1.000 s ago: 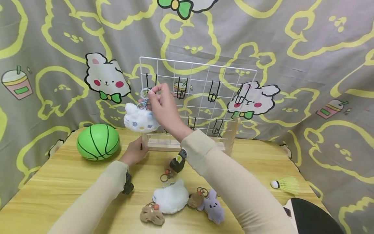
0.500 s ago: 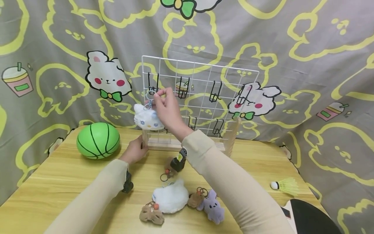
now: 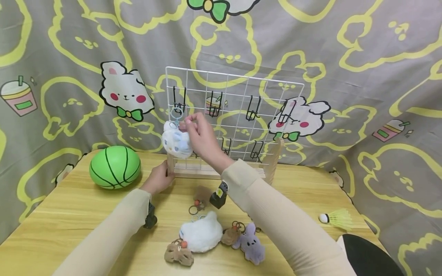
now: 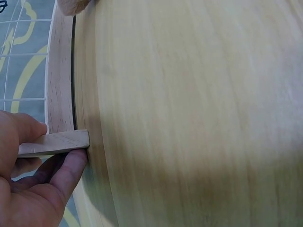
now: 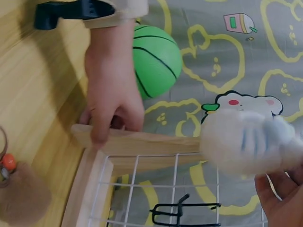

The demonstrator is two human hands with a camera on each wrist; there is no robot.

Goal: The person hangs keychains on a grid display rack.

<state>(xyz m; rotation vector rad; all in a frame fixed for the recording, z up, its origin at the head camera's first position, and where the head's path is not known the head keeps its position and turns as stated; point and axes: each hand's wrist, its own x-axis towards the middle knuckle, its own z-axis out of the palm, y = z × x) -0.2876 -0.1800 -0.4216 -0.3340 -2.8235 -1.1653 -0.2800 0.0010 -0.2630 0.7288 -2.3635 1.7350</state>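
My left hand [image 3: 159, 178] grips the wooden side foot [image 4: 57, 143] of a white wire grid rack [image 3: 235, 78], fingers on both faces of the wood. At the rack's upper left, a white cat-face plush keychain [image 3: 177, 143] with blue markings hangs below its ring [image 3: 176, 113]. That ring is at the lower end of a black hook [image 3: 179, 100]; whether it is looped on cannot be seen for sure. My right hand [image 3: 205, 140] is right beside the plush, fingers bent near its clasp. In the right wrist view the plush [image 5: 251, 142] covers part of those fingers.
Several more black hooks, such as the upper right one [image 3: 253, 109], are on the grid. Plush keychains lie in front: a white one [image 3: 202, 233], brown ones [image 3: 178, 254] and a purple one [image 3: 252, 245]. A green ball [image 3: 115, 167] sits left, a shuttlecock [image 3: 336, 219] right.
The plush keychain has moved right to the upper left hook and turned sideways. My right hand has shifted right and slightly down, away from the ring. My left hand stays on the rack.
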